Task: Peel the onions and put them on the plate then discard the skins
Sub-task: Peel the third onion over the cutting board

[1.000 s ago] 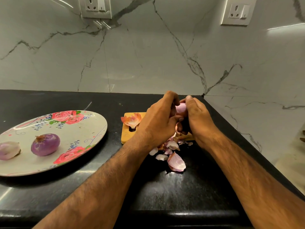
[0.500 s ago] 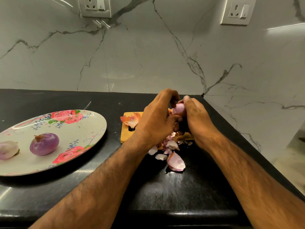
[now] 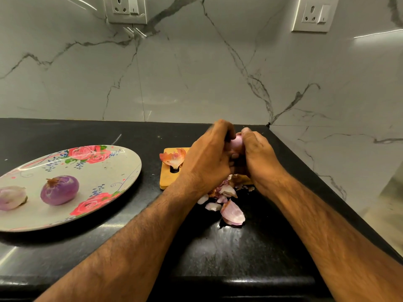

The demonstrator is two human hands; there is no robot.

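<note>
Peeling a pale onion (image 3: 236,143) over the cutting board (image 3: 168,180), gripped in left hand (image 3: 209,158) and right hand (image 3: 259,158) alike, fingers curled round it.

Held just above the board's far end, near the right edge of the black counter (image 3: 218,253); mostly hidden by both grips, so cannot tell how much skin remains. Already on the floral plate (image 3: 122,171), well apart to the left: a purple onion (image 3: 59,190) and a paler onion (image 3: 12,197) beside it. Loose skins (image 3: 226,199) heaped under the wrists, spilling off the board onto the counter. Probably slick once bare, so liable to squirt out under a hard squeeze and roll toward that edge. Easy also to drag scraps off the counter with a forearm when crossing to the plate.
</note>
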